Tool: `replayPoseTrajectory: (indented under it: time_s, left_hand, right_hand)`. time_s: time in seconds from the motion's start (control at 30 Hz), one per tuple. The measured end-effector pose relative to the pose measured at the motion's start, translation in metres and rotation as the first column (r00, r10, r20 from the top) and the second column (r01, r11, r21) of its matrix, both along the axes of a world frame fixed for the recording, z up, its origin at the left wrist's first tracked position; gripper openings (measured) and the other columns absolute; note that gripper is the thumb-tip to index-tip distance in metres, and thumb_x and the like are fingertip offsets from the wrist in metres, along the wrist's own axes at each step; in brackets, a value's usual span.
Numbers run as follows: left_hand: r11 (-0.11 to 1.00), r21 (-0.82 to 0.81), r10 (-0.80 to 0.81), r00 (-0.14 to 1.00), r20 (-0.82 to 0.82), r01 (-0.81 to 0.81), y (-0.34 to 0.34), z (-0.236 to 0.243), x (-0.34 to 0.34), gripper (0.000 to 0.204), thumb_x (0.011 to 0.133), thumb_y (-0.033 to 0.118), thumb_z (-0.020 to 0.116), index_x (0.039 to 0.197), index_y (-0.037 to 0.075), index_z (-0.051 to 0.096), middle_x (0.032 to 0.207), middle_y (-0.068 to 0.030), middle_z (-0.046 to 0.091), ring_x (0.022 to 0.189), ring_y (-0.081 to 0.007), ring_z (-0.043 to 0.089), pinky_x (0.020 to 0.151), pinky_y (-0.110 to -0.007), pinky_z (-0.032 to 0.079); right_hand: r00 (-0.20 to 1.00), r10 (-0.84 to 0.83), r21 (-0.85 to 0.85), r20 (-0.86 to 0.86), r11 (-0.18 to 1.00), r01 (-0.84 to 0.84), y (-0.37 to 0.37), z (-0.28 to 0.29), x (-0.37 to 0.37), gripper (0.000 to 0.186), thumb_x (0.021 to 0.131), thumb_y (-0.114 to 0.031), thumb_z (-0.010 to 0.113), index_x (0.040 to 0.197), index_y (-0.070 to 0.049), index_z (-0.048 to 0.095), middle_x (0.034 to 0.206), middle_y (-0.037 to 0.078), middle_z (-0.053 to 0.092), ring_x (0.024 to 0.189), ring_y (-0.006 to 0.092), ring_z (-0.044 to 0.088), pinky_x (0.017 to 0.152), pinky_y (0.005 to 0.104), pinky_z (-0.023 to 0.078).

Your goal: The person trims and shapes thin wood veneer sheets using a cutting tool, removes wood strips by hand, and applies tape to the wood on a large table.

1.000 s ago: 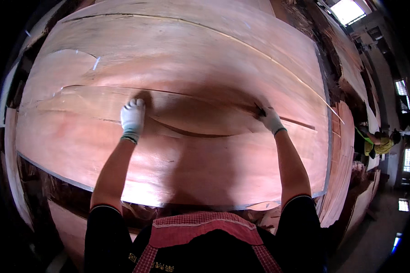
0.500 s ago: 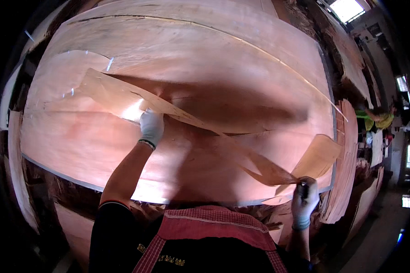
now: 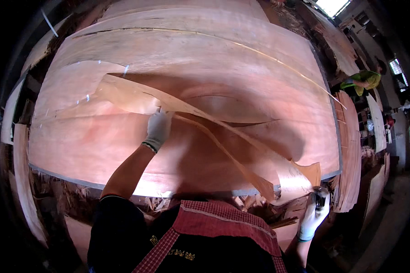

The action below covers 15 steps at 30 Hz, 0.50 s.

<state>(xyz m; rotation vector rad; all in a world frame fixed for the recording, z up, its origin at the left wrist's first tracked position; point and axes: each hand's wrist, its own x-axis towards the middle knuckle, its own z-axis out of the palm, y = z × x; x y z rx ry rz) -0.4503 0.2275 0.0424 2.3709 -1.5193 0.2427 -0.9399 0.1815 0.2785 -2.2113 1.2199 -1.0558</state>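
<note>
A long, thin strip of wood veneer [image 3: 127,95] is raised and twisted above a large pinkish veneer sheet [image 3: 86,150]. My left hand [image 3: 159,127], in a white glove, is closed on the strip's near edge, left of the middle. A narrow split piece [image 3: 223,152] hangs from the strip and slants down to the right. At lower right, my gloved right hand [image 3: 315,210] is closed around a small black object [image 3: 320,196], perhaps a tool, mostly hidden by the fingers. The strip's curled right end [image 3: 298,184] meets these fingertips; I cannot tell if they pinch it.
A thin, light stick [image 3: 259,53] lies in a curve across the sheet's far side. Small pale tape pieces [image 3: 125,70] mark the left part. Stacked veneer [image 3: 348,154] stands beyond the right edge, with scraps [image 3: 157,204] below the near edge. Another person [image 3: 366,82] is at far right.
The strip's right end has swung nearer and curled differently, and the narrow split piece now hangs apart. My right hand is lower and farther right. My left hand still grips the strip.
</note>
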Motion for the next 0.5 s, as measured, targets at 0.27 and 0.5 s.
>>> replayPoseTrajectory:
  time_s: [0.27,0.5]
  left_hand:
    - [0.990,-0.015,-0.141,0.987,-0.079,0.140,0.143,0.064,-0.027,0.033,0.081,0.006,0.053,0.113,0.011,0.061,0.108,-0.0142,0.062,0.098,-0.0341,0.061,0.078,-0.042,0.053]
    - [0.985,-0.135,0.120,0.985,0.122,-0.103,0.333,0.144,0.028,0.029,0.080,-0.003,0.052,0.107,0.001,0.063,0.097,-0.0165,0.063,0.091,-0.0317,0.061,0.077,-0.041,0.051]
  right_hand:
    - [0.990,-0.139,-0.007,-0.031,0.990,0.139,0.086,-0.027,-0.002,0.010,0.090,-0.006,0.055,0.097,-0.002,0.060,0.083,0.010,0.065,0.069,0.0128,0.059,0.061,0.0272,0.047]
    - [0.978,0.134,-0.117,-0.157,0.981,-0.153,0.143,-0.065,0.065,0.021,0.083,-0.007,0.062,0.104,-0.005,0.061,0.089,0.014,0.066,0.071,0.0268,0.066,0.062,0.0355,0.055]
